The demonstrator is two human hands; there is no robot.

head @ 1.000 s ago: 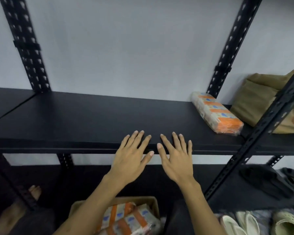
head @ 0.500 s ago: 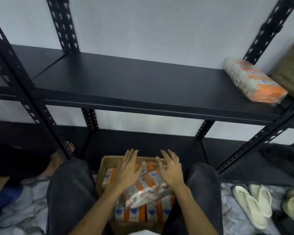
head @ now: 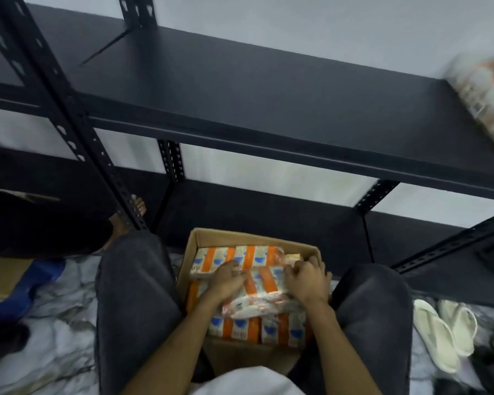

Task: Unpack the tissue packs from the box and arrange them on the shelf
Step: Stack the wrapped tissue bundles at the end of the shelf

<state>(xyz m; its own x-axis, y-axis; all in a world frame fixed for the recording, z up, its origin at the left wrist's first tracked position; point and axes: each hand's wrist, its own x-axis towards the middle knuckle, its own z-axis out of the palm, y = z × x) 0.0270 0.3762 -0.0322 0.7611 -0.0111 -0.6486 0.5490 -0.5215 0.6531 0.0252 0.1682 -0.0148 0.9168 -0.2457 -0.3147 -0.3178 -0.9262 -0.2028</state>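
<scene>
So I'm at the grab-another-pack stage. I'm sitting on the floor with the cardboard box (head: pixel 195 253) wedged between my knees, and it's packed with orange-and-white tissue packs. One loose tissue pack (head: pixel 261 302) is lying crooked on top of the others, and that's the one I'm going for.

My left hand (head: pixel 226 280) is on the left end of it, fingers curled down over the wrapper, so I'd say it's gripping the pack. My right hand (head: pixel 307 280) is at the right end near the box wall, fingers bent and hooked over the pack edge too, gripping as far as I can see, though the fingertips are tucked out of sight. Both forearms reach straight forward from my lap, wrists bent down into the box.

Only one pack on the shelf (head: pixel 474 92) so far, blurry at the far right of the black shelf (head: pixel 240 89), so I'm barely into this job.

Next move, I reckon: lift this pack straight up clear of the box walls, then carry it up and right to sit beside the other one. The wrapper looks slippery and crinkly, so I'll need both ends held firmly.
</scene>
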